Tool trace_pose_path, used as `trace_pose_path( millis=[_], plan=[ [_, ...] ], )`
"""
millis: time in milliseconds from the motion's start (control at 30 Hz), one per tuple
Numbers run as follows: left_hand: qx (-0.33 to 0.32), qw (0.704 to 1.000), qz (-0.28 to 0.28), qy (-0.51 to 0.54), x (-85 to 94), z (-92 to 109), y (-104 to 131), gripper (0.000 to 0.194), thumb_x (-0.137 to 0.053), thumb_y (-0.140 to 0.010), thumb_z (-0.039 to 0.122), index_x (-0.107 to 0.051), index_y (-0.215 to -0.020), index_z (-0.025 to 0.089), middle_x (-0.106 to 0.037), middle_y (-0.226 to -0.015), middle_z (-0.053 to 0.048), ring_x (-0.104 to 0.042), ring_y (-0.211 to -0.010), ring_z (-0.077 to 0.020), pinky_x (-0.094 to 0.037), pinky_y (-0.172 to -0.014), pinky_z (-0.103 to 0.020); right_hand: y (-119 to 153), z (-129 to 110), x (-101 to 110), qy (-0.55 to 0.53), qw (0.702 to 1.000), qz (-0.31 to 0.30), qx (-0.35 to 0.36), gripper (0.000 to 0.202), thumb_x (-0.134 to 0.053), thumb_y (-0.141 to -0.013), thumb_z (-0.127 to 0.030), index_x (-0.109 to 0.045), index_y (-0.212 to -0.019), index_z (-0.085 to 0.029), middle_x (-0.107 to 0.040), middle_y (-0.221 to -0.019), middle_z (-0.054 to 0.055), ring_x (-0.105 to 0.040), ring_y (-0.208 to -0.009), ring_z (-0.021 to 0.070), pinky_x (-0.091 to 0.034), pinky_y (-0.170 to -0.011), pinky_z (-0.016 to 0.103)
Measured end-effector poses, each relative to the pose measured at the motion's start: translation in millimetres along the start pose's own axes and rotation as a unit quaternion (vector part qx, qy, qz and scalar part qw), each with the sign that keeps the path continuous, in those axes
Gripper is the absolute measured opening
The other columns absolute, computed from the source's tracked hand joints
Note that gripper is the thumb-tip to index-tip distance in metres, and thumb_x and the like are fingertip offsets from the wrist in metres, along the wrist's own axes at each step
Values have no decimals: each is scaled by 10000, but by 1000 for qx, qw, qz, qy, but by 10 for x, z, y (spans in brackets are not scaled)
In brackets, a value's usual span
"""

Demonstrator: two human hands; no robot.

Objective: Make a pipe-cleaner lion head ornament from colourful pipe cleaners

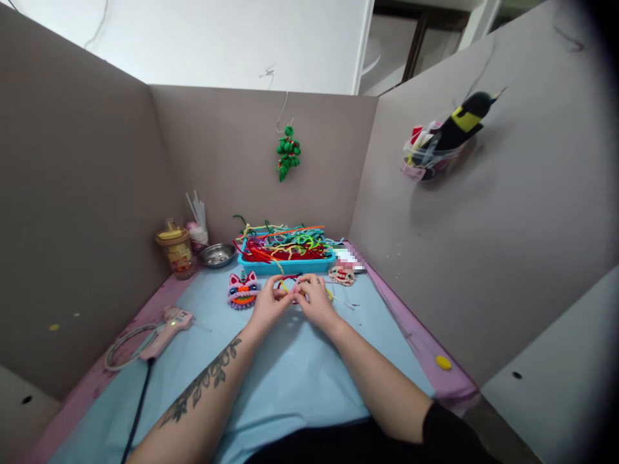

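Note:
My left hand [271, 300] and my right hand [318, 301] meet over the middle of the blue-covered table, fingertips pinched together. Between them is a small pink piece of pipe cleaner [295, 285], mostly covered by the fingers. Red and yellow pipe cleaners lie just behind the hands, partly hidden. Left of my left hand sits a purple, pink and orange lion-dance head [244, 291] made of fuzzy pipe cleaner. A second, pale and red face-like piece [342, 274] lies beyond my right hand.
A blue tray [290, 265] heaped with coloured pipe cleaners stands at the back. A pink glue gun [167, 332] with its cord lies at left. Behind it are a lidded cup [176, 254] and metal bowl [218, 256]. Grey partitions [256, 167] enclose the table; a pen holder [430, 158] hangs right.

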State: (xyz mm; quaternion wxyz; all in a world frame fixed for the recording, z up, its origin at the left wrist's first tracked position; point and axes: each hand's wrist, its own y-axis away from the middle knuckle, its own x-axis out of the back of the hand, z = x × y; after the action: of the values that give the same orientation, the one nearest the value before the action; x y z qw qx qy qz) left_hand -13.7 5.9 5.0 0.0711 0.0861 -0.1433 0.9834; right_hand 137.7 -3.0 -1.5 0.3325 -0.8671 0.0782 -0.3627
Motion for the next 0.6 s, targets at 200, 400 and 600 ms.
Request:
trace_pose_path(
  millis=[200,400,600],
  plan=[
    [99,981,75,148,-26,35,-4,645,-766,-567,354,-468,-1099,144,-655,-669,-13,-576,-561,-117,-410,-554,-216,5,-15,-9,-57,993,96,-23,100,-541,-779,-180,-592,-860,-209,-536,-898,48,-486,-922,205,-393,-849,358],
    [141,970,94,175,-33,110,26,686,-793,-525,365,-503,-1105,140,-657,-674,-11,-517,-503,-80,-363,-504,-193,23,-66,-26,-47,994,100,-29,73,-607,-765,-262,-671,-783,-232,-530,-918,53,-485,-949,214,-387,-872,372],
    [134,969,66,197,-82,128,53,732,-792,-530,366,-482,-1152,136,-619,-595,19,-527,-497,-88,-359,-493,-187,23,-66,-57,-56,993,89,-55,115,-600,-763,-249,-662,-671,-219,-530,-1034,70,-457,-1075,237,-349,-930,405]
  ],
)
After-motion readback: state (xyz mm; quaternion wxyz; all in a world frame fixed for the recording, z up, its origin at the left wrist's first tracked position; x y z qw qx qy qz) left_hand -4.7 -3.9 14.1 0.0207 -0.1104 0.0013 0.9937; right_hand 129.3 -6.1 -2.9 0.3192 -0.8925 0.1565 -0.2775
